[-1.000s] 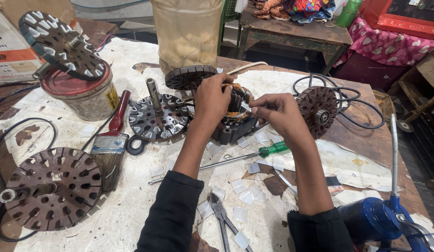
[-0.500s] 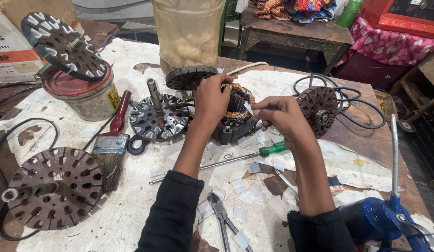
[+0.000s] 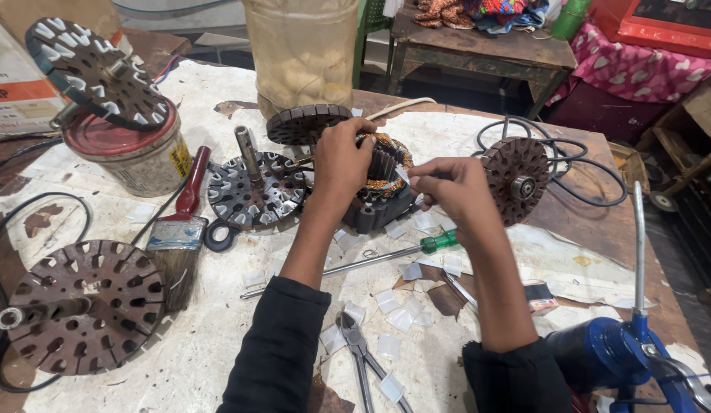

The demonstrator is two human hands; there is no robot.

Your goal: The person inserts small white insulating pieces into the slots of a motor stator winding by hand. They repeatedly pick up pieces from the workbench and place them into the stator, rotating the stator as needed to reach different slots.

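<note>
Cluttered workbench [image 3: 218, 359]: left hand [image 3: 341, 162] clasping upright wound stator [image 3: 380, 183], right hand [image 3: 447, 186] pinching paper slip [image 3: 402, 174].

Two bare forearms enter from the bottom edge of the head view, each wearing a dark, near-black long sleeve. The left sleeve [image 3: 277, 348] is pushed back from the wrist, its cuff bunched into soft folds around the middle of the forearm, the cloth matte and plain, with no print, buttons or stripes visible. The right sleeve [image 3: 516, 378] is of the same dark fabric, its cuff gathered in a loose roll partway up the forearm. Both wrists are uncovered, with no watch, band or glove. The left hand [image 3: 341, 157] and the right hand [image 3: 451, 187] are bare, and no rings show on the fingers.
</note>
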